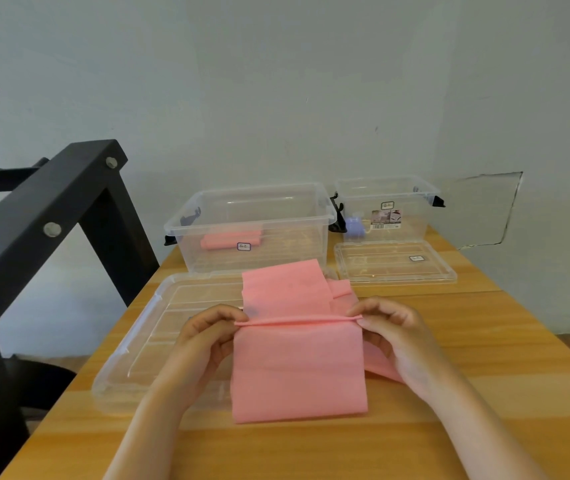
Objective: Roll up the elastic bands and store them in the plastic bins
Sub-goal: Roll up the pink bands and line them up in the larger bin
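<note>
Now, from the left: a black frame (pixel 51 220) stands off the worktop's (pixel 501 375) edge, and beside it a big clear lid (pixel 127 344) lies flat on the wood. Behind that lid sits the large bin (pixel 276 226), open, with one rolled band (pixel 231 240) already lying inside.

The left hand (pixel 204 337) pinches the left end of a thin first turn (pixel 297 321) in the pink band (pixel 297 368), thumb and fingertips closed on it. The band lies flat toward the person, partly over the lid, and its far length is bunched in loose folds behind the turn. The right hand (pixel 390 337) pinches the right end of the same turn in the same manner.

Rolling looks barely begun. To do it well, I'd say both hands should turn together at an even rate, so the roll stays straight and its ends flush. The first turns want to be tight, since slack latex springs open. The loose folds ought to be smoothed before the roll reaches them.

Further right stand the small bin (pixel 415 230), with something lilac (pixel 355 226) inside, and its lid (pixel 394 268) in front.
</note>
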A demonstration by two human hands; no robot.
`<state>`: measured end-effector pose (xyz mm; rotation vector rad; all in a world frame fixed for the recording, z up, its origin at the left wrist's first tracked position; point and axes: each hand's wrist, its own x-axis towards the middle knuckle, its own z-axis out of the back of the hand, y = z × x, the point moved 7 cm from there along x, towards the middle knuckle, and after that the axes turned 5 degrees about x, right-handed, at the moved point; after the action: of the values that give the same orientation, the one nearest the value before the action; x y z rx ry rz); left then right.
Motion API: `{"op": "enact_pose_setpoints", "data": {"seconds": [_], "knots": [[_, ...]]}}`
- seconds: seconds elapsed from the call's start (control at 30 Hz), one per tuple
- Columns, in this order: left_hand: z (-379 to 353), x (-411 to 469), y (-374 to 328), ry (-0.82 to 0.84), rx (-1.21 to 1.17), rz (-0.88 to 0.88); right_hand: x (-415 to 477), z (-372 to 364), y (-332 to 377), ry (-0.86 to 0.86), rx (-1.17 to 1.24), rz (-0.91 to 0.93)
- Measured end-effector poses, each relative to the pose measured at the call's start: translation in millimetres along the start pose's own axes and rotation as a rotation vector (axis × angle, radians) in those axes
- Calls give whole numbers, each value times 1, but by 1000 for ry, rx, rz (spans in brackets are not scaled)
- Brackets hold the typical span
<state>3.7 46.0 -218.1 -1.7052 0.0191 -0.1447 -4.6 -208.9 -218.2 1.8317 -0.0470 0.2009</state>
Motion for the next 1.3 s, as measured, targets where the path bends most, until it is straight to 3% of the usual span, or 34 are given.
{"op": "enact_pose_setpoints", "data": {"seconds": [0.23, 0.4, 0.6, 0.8, 1.0, 1.13, 1.3], "knots": [[3, 1, -1, -42, 163, -66, -2, 0, 2, -36, -151, 24], [4, -1, -5, -171, 351, -91, -1, 4, 2, -83, -320, 59], [2, 0, -7, -162, 429, -117, 0, 5, 0, -101, -524, 87], [-3, -1, -3, -72, 336, -76, -2, 0, -1, -44, -360, 49], [3, -1, -2, -88, 151, -52, 0, 3, -2, -59, -123, -8], [4, 0, -1, -111, 156, -48, 2, 8, -4, -104, -162, -24], [2, -1, -3, -163, 333, -84, -1, 5, 0, -95, -246, 38]]}}
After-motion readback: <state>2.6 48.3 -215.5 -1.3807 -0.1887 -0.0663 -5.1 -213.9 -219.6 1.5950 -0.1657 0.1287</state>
